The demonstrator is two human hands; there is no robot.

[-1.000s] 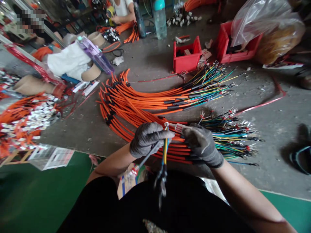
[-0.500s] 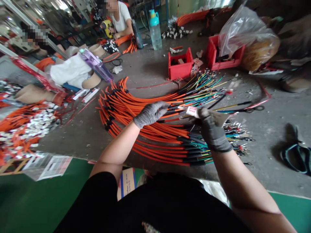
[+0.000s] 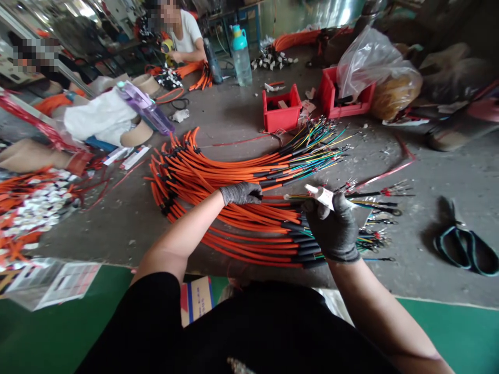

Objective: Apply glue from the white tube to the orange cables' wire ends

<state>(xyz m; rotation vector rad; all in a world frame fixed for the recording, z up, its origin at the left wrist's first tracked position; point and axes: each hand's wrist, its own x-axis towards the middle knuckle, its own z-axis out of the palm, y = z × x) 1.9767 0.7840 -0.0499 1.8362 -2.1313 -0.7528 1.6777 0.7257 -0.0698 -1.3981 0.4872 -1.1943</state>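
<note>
Apparently gloved hands (image 3: 241, 193) (image 3: 333, 228) on orange harnesses (image 3: 234, 169)

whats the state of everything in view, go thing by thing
left hand: gloved, resting on the orange cables
orange cables: laid in a curved bundle on the floor
right hand: gloved, gripping the wire bundle
wire bundle: tagged white, held up off the floor
red crate: open, small parts inside
water bottle: upright, capped teal
purple bottle: lying on its side
</note>
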